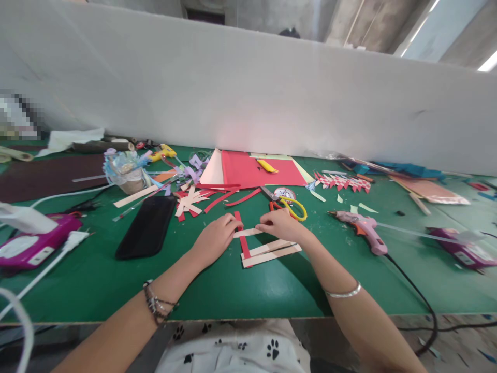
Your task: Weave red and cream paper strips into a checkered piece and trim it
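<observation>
here's my left hand curled at the red strip, grip i can't tell; right hand pinching a crossing pale strip, scissors at two o'clock.

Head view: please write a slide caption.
Left hand at a red strip, right hand at a pale strip crossing it, scissors beyond on the green table.

White partition behind green tabletop, grey wall beyond, bright light upper right

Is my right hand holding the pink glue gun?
No, the pink glue gun lies on the green table, while your right hand is at a pale strip.
</observation>
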A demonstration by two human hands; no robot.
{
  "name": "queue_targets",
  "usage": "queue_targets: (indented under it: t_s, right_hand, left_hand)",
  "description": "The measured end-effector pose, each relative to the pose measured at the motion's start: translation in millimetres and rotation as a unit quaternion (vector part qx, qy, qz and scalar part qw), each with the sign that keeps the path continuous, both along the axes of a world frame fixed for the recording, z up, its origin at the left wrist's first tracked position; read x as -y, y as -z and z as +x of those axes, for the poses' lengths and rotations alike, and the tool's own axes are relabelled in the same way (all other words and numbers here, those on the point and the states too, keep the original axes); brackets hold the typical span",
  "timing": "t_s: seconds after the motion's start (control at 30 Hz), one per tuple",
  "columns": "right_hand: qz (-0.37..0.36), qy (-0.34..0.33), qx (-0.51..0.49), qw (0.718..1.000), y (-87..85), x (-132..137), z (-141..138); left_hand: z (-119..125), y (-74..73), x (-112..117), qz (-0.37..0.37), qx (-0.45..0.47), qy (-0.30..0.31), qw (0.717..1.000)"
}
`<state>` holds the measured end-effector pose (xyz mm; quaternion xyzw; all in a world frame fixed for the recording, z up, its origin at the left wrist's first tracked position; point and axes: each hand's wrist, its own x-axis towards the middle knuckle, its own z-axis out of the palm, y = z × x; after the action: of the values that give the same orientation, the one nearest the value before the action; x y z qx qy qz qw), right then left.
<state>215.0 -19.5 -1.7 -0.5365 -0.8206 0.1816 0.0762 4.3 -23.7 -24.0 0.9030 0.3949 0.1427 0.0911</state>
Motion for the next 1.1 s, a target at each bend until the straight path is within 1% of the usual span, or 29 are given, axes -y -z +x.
queue_targets:
  t_s: [0.13, 0.2, 0.27, 0.33, 0.4, 0.47, 0.53, 0.67, 0.8, 1.1]
  right_hand:
    - [-0.035, 0.011, -0.064, 0.997, 1.6, -1, 3]
    - [-0.045, 0.016, -0.077, 0.996, 3.3, -2, 3]
    - [-0.047, 0.015, -0.083, 0.995, 5.4, -4, 4]
    - [-0.049, 0.011, -0.089, 0.995, 7.3, -5, 5]
    - [-0.057, 0.002, -0.097, 0.994, 8.5, -7, 6]
    - [-0.067, -0.01, -0.105, 0.992, 8.8, -8, 7]
    - [-0.076, -0.024, -0.113, 0.99, 8.7, -8, 9]
    - [-0.086, -0.044, -0.128, 0.987, 8.3, -9, 14]
    - [-0.09, -0.038, -0.133, 0.986, 7.8, -6, 18]
    - [-0.104, -0.04, -0.124, 0.986, 3.0, -2, 25]
  left_hand:
    - [2, -1.1, 1, 0.02, 0.013, 0.001, 1.0]
    - [3, -1.7, 3, 0.025, 0.037, 0.0, 0.999]
    - [4, -1.5, 6, 0.019, 0.047, 0.012, 0.999]
    - [5, -0.3, 10, -0.001, 0.017, 0.029, 0.999]
    - [5, 1.3, 13, -0.031, -0.039, 0.036, 0.998]
    - [5, 2.2, 16, -0.057, -0.085, 0.032, 0.994]
    - [5, 2.1, 17, -0.071, -0.109, 0.027, 0.991]
    - [4, 1.4, 16, -0.067, -0.114, 0.024, 0.991]
    - [3, 1.5, 16, -0.053, -0.105, 0.027, 0.993]
    - [2, -2.7, 19, -0.068, -0.119, 0.025, 0.99]
